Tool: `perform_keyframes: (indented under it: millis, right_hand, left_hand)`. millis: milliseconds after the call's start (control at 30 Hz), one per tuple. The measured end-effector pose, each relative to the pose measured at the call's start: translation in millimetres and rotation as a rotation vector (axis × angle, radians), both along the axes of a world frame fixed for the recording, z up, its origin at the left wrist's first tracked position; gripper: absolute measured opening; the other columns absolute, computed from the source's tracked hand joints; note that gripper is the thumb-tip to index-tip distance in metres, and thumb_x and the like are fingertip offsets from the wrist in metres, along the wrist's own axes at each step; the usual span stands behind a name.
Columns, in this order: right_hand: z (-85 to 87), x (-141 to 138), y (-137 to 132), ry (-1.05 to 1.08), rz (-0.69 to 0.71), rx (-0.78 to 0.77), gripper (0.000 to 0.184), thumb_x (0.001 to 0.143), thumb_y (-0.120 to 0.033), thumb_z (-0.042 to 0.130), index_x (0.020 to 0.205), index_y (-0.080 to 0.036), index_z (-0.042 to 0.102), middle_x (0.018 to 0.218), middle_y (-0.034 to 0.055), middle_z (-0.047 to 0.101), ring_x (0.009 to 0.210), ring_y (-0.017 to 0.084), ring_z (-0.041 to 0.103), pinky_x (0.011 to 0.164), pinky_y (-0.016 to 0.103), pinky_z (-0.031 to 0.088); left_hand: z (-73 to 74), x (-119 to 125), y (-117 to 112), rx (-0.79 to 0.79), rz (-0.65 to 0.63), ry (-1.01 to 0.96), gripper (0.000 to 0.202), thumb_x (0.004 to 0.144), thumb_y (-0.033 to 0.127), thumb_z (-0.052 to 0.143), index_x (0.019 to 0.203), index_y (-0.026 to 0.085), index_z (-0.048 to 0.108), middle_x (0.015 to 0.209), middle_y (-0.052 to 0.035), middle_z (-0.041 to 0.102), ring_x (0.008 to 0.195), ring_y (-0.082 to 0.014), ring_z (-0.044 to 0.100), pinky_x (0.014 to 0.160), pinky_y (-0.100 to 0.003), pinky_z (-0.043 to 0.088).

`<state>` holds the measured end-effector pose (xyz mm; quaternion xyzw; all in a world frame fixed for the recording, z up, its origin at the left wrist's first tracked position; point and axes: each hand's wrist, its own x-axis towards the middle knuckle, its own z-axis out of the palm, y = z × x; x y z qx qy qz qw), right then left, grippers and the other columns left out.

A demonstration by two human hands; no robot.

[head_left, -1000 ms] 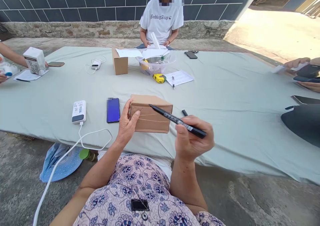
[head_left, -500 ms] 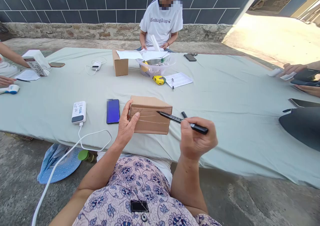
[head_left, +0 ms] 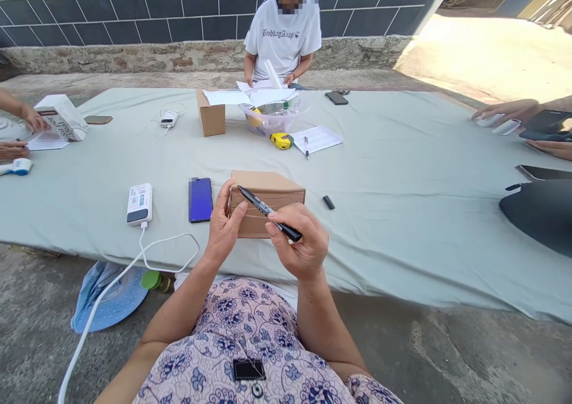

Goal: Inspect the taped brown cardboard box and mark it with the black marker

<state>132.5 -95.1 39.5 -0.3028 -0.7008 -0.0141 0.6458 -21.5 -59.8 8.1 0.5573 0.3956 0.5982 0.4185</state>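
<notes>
A small brown cardboard box (head_left: 272, 190) sits on the pale green sheet (head_left: 402, 171) in front of me. My left hand (head_left: 226, 223) grips the box's left end, thumb on its near face. My right hand (head_left: 298, 248) is closed on a black marker pen (head_left: 268, 212), whose uncapped tip points up-left onto the box's near face beside my left fingers. The pen's black cap (head_left: 328, 202) lies on the sheet to the right of the box.
A blue phone (head_left: 201, 199) and a white power bank (head_left: 139, 203) with a cable lie left of the box. Further off are another cardboard box (head_left: 211, 115), a clear bowl (head_left: 273, 115), a yellow tape measure (head_left: 281, 140) and papers. Other people sit opposite and at both sides.
My right hand moved left and closer to the box, bringing the pen tip from the box's right side onto its near face by my left hand. My left hand stayed put.
</notes>
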Motion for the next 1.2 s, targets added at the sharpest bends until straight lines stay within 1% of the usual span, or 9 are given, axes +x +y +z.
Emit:
perform_keyframes:
  millis: [200,367,500,567,733,767,967,1100,1200]
  right_hand:
    - [2.8,3,-2,-0.014,-0.069,0.013,0.014,0.091,-0.015,0.066,0.101,-0.026,0.066,0.082,0.0013,0.075,0.069,0.017,0.069,0.061,0.032,0.057]
    - [-2.7,24,-4,0.220,-0.390,0.059,0.006,0.090,-0.020,0.069,0.093,-0.024,0.067,0.079,-0.0010,0.071,0.064,0.015,0.066,0.061,0.030,0.054]
    - [-11.0,46,6,0.469,-0.616,0.094,0.007,0.090,-0.030,0.070,0.091,-0.023,0.067,0.083,-0.0004,0.067,0.070,0.017,0.065,0.070,0.035,0.053]
    - [-20.2,57,19,0.426,-0.638,-0.050,0.011,0.091,-0.032,0.066,0.093,-0.022,0.068,0.088,0.0024,0.069,0.079,0.019,0.065,0.074,0.035,0.053]
    - [-63.8,79,57,0.162,-0.698,-0.721,0.032,0.088,-0.031,0.052,0.113,-0.019,0.069,0.103,0.0087,0.070,0.091,0.022,0.064,0.090,0.041,0.052]
    - [-73.7,81,63,0.133,-0.699,-0.779,0.035,0.088,-0.030,0.053,0.115,-0.018,0.070,0.103,0.0101,0.070,0.093,0.023,0.064,0.091,0.043,0.052]
    - [-114.6,83,74,0.037,-0.708,-0.987,0.035,0.083,-0.024,0.059,0.113,-0.016,0.076,0.106,0.0183,0.067,0.110,0.036,0.060,0.098,0.056,0.045]
    - [-120.6,82,72,0.040,-0.690,-1.030,0.030,0.084,-0.022,0.063,0.110,-0.020,0.079,0.118,0.0198,0.067,0.122,0.038,0.056,0.107,0.061,0.039]
    - [-115.2,81,72,0.084,-0.627,-0.998,0.028,0.088,-0.029,0.061,0.109,-0.021,0.078,0.123,0.0187,0.068,0.127,0.037,0.055,0.110,0.060,0.039]
  left_hand:
    - [-1.1,0,-1,-0.013,0.001,-0.009,0.061,0.093,0.052,0.068,0.148,0.032,0.050,0.160,-0.0062,0.051,0.149,-0.0268,0.047,0.124,-0.041,0.038]
    - [-3.1,-2,0,-0.046,-0.002,-0.010,0.060,0.094,0.053,0.066,0.148,0.033,0.049,0.155,-0.0065,0.055,0.140,-0.0263,0.055,0.119,-0.042,0.044]
    - [-1.6,-2,-1,-0.055,0.007,-0.017,0.060,0.094,0.052,0.066,0.148,0.033,0.049,0.154,-0.0063,0.056,0.140,-0.0258,0.055,0.119,-0.041,0.044]
    - [-0.8,-2,-1,-0.050,0.004,-0.014,0.060,0.094,0.052,0.066,0.148,0.032,0.049,0.156,-0.0061,0.055,0.142,-0.0260,0.053,0.121,-0.041,0.043]
    - [-0.7,-3,-2,-0.035,-0.007,-0.029,0.060,0.094,0.052,0.066,0.147,0.032,0.049,0.156,-0.0066,0.055,0.144,-0.0261,0.052,0.122,-0.040,0.042]
    - [-0.9,-3,-2,-0.033,-0.007,-0.029,0.059,0.094,0.051,0.066,0.147,0.031,0.049,0.156,-0.0068,0.055,0.144,-0.0261,0.052,0.122,-0.041,0.042]
    - [-3.0,-4,-3,-0.029,-0.004,-0.032,0.057,0.094,0.049,0.066,0.146,0.031,0.050,0.154,-0.0069,0.056,0.142,-0.0251,0.054,0.121,-0.041,0.043]
    - [-4.6,-3,-1,-0.036,-0.003,-0.030,0.058,0.093,0.050,0.066,0.145,0.031,0.049,0.152,-0.0076,0.057,0.140,-0.0258,0.056,0.120,-0.041,0.044]
    - [-5.5,-3,0,-0.034,-0.001,-0.011,0.059,0.093,0.053,0.066,0.145,0.031,0.049,0.154,-0.0074,0.056,0.142,-0.0261,0.054,0.120,-0.041,0.044]
